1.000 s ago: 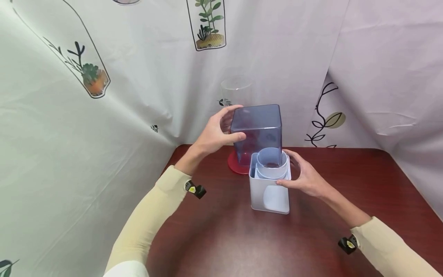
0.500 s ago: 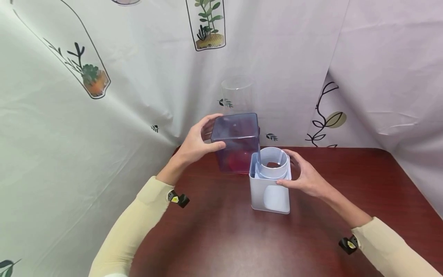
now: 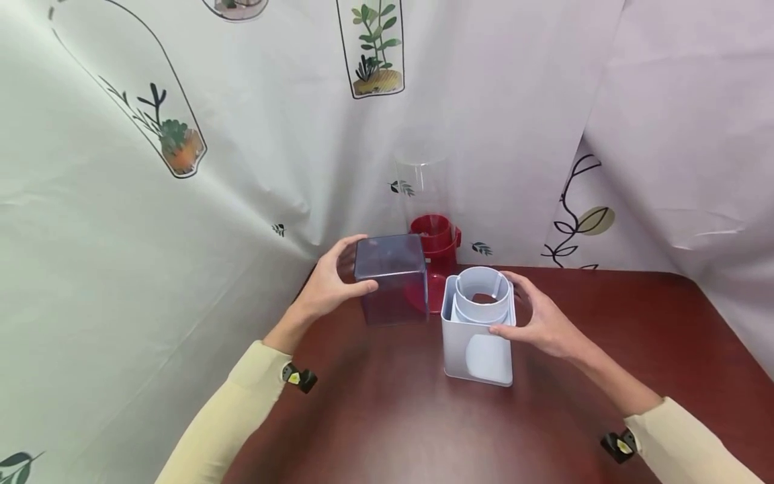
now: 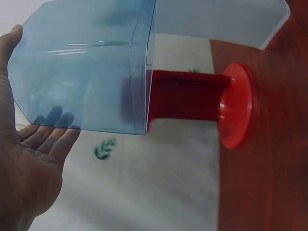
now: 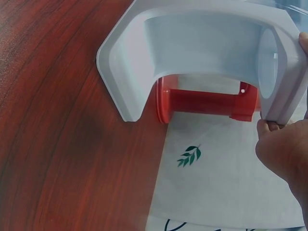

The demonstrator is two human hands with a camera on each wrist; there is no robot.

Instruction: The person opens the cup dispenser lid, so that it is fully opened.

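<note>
My left hand [image 3: 326, 286] holds a clear, blue-tinted plastic box [image 3: 390, 259] between thumb and fingers. Its flat closed side faces up. In the left wrist view the clear box [image 4: 82, 62] hangs above the table, fingers showing through its wall. To the right stands a white dispenser base [image 3: 474, 349] with a round collar on top and an arched hollow, seen in the right wrist view. My right hand [image 3: 544, 319] grips the base's upper right side, thumb in front and fingers behind. Box and base are apart.
Behind them stands a red dispenser stand [image 3: 444, 259] with a round foot and a clear cylinder [image 3: 420, 181] on top. The dark red wooden table [image 3: 387, 410] ends at a white patterned cloth [image 3: 496, 134] at the back and left.
The clear box has moved left and down with my left hand, away from the white base's collar. The red stand shows more now. My right hand keeps its grip; the head view shifted slightly.
</note>
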